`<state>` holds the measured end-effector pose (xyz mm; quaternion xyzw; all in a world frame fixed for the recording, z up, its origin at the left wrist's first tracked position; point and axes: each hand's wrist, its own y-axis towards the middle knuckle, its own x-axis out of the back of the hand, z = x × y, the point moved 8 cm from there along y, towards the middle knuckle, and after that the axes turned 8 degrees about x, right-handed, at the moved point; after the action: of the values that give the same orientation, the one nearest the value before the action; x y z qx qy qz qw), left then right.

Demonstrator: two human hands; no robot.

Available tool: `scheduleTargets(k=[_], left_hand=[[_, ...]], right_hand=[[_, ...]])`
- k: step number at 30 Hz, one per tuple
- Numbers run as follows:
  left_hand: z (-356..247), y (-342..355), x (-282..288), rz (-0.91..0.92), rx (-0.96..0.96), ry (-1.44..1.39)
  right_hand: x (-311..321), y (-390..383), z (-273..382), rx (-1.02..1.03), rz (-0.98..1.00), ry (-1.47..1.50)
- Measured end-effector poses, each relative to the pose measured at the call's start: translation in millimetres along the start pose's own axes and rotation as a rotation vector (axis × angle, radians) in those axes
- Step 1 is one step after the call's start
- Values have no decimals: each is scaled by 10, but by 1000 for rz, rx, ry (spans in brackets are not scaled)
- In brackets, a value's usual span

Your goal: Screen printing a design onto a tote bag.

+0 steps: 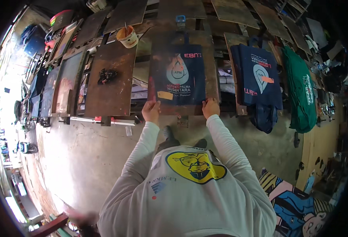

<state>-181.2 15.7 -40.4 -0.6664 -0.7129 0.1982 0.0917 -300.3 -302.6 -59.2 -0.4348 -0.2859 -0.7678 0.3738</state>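
Note:
A dark navy tote bag with a white drop-shaped print and red lettering lies flat on a brown board. Its handle points away from me. A small tan slip rests near its lower left. My left hand is closed on the bag's near left corner, and my right hand pinches the near right corner. The fingertips partly cover both corners.
Right of the board lies a stack of navy bags, then green bags hanging over the edge. On the left stand a paint-stained bucket and another board with a dark crumpled lump. Concrete floor lies in front.

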Motion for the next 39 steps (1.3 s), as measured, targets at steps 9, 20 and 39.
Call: scheduleTargets(k=[9,20,39], left_hand=[[-190,24,-107,22,-81,-21],[348,723,332,280,321,231],[339,1215,345,642,281,525]], right_hand=[[-7,98,53,72,65,-48],[-42,154,-7,-129,83,11],[-140,107,187,-94,-40,-148]])
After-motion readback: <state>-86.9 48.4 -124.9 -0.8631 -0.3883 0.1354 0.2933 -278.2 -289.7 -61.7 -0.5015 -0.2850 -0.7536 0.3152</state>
